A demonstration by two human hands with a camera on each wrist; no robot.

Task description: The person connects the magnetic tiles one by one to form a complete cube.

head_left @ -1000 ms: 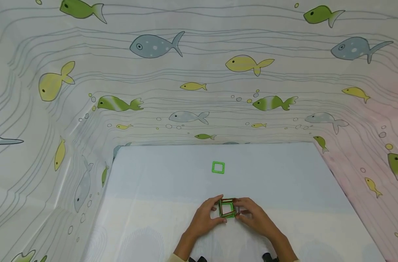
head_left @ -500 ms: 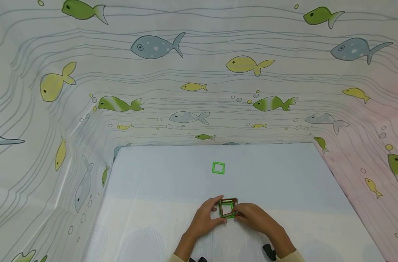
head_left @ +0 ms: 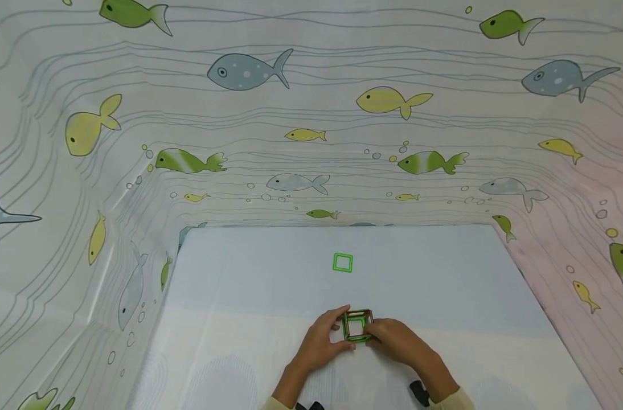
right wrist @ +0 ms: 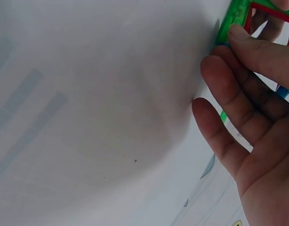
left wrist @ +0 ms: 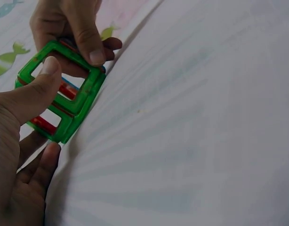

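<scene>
A small cube of open-framed magnetic tiles (head_left: 360, 311) stands on the table near its front, with green, red and blue edges. My left hand (head_left: 319, 339) holds its left side, thumb at the front and fingers reaching behind. On the cube's right side, my right hand (head_left: 401, 341) pinches a front corner between thumb and index finger. The left wrist view shows the left thumb lying across a green tile (left wrist: 85, 96). Seen from the right wrist, the other right fingers (right wrist: 217, 75) are bent beneath the thumb; part of the cube is cut off there.
A loose green square tile (head_left: 343, 254) lies flat farther back on the pale table (head_left: 240, 273). Fish-patterned cloth (head_left: 270, 131) rises behind and along both sides. Dark wrist devices (head_left: 419, 393) show at the front edge of the view.
My right hand has shifted from the cube's back right corner to its right side, with fingers drawn together. The tile that stuck out on the right now sits closer in. My left hand stays put.
</scene>
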